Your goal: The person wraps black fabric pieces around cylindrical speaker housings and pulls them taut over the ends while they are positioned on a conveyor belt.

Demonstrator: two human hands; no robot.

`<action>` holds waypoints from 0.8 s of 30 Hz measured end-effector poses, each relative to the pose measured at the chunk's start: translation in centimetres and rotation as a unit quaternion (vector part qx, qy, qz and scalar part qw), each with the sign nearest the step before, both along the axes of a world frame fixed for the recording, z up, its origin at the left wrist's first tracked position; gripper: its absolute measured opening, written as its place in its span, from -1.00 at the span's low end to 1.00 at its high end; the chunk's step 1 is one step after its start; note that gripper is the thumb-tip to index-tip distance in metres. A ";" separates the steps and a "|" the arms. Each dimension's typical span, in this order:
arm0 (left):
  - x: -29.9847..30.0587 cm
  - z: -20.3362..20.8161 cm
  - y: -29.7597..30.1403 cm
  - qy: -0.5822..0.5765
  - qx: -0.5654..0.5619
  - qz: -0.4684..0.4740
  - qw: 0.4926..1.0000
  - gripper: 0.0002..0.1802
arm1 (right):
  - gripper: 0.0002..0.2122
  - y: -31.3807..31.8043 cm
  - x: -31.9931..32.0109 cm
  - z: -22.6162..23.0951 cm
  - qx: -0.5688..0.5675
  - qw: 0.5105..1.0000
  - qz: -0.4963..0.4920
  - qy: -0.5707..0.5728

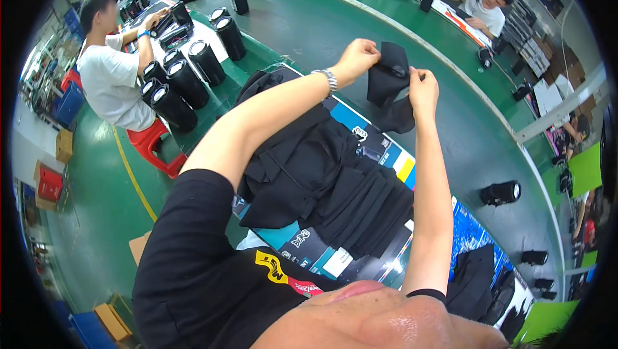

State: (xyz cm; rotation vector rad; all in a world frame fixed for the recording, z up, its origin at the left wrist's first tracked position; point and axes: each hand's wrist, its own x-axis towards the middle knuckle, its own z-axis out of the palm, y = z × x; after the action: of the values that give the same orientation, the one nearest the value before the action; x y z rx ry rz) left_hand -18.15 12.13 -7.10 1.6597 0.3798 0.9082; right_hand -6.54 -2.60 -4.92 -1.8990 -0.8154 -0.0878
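Up ahead of me, a piece of black fabric [388,79] hangs between my two hands, its lower end folded over and dangling. My left hand [356,61], with a metal band at the wrist, is closed on its upper left edge. On the other side, my right hand [423,93] pinches the right edge between thumb and fingers. Below my arms lies a loose heap of black fabric [290,156]. Beside it, several similar pieces form an overlapping row [370,207]. Printed cardboard [347,117] shows underneath them.
Several black cylindrical speakers [174,108] stand on the green table at the left, where a co-worker [112,66] sits on a red stool [154,143]. Another speaker [501,192] lies on the long green surface [470,149] ahead. A second co-worker [486,11] sits across it.
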 end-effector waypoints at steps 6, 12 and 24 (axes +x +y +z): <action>2.4 -0.7 -0.2 0.028 -0.219 -0.042 0.975 -0.83 | -0.69 2.7 3.1 -2.2 0.022 1.000 -0.021 -0.006; 3.0 -1.1 -0.9 0.044 -0.252 -0.121 0.959 -0.80 | -0.74 1.0 4.1 -1.6 0.135 0.911 0.156 0.357; 4.4 -0.8 0.6 0.306 -0.172 -0.130 0.927 -0.45 | -0.81 -0.1 4.0 -2.6 -0.042 0.954 0.073 0.287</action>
State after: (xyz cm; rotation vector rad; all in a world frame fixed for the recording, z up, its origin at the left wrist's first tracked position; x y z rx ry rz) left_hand -13.74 12.77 -7.89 1.5828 0.6794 0.0911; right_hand -2.52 -2.72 -7.53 -1.7960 -0.5575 0.5742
